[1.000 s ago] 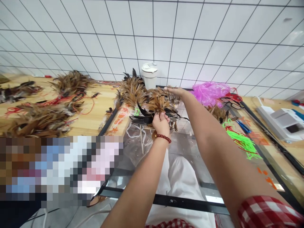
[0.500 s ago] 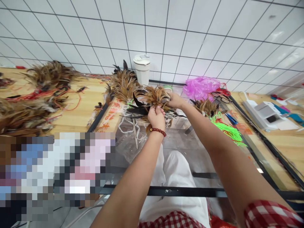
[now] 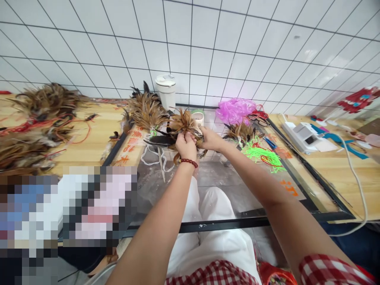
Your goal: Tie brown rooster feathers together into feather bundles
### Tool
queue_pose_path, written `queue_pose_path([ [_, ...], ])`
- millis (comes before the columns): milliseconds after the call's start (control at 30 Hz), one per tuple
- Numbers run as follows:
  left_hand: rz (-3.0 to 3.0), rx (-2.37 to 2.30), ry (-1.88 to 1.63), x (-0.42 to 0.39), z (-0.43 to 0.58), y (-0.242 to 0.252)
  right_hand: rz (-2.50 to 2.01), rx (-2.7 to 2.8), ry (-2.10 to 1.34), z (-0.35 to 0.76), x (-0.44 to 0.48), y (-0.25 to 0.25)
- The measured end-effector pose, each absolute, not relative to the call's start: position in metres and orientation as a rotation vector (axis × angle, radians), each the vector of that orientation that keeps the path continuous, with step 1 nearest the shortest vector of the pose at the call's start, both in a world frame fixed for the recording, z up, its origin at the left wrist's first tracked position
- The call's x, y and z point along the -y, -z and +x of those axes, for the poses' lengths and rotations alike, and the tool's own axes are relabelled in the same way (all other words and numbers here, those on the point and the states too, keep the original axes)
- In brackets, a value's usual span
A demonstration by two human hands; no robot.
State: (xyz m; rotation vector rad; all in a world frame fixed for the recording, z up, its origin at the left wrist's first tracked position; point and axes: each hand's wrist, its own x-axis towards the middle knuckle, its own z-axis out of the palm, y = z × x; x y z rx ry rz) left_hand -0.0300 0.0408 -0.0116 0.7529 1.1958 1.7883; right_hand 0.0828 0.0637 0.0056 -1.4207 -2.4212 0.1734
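My left hand [image 3: 186,145], with a red bead bracelet at the wrist, is closed around the base of a bunch of brown feathers [image 3: 181,120], its thumb pressed on top. At the right side of that bunch is my right hand [image 3: 210,138], its fingers curled in against the feathers; the fingertips are partly hidden. A dark feather [image 3: 162,140] sticks out to the left beneath the bunch. Just behind the hands stands a cream, round-rimmed container [image 3: 198,117]. White string [image 3: 145,155] lies on the glass top left of my hands.
A larger feather bunch [image 3: 147,109] and a white lidded cup [image 3: 166,91] stand by the tiled wall. Pink plastic [image 3: 236,111], green cords [image 3: 264,156] and more feathers [image 3: 242,132] lie right. Feather piles [image 3: 52,99] cover the left table. A pixelated area fills the lower left.
The view has turned slightly right, so the scene sits further left. The right hand has dropped a little along the side of the feather bunch, uncovering the cream container; the left keeps its hold.
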Motion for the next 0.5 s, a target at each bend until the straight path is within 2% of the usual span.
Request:
queue_pose_path([
  [333,0.726,-1.202,-1.835,-0.040,-0.036,0.013,-1.760,2.069,0.192,0.118,-0.099,0.002],
  [500,0.721,-1.226,-1.836,-0.042,-0.036,0.013,-1.532,2.331,0.261,0.128,-0.089,0.003],
])
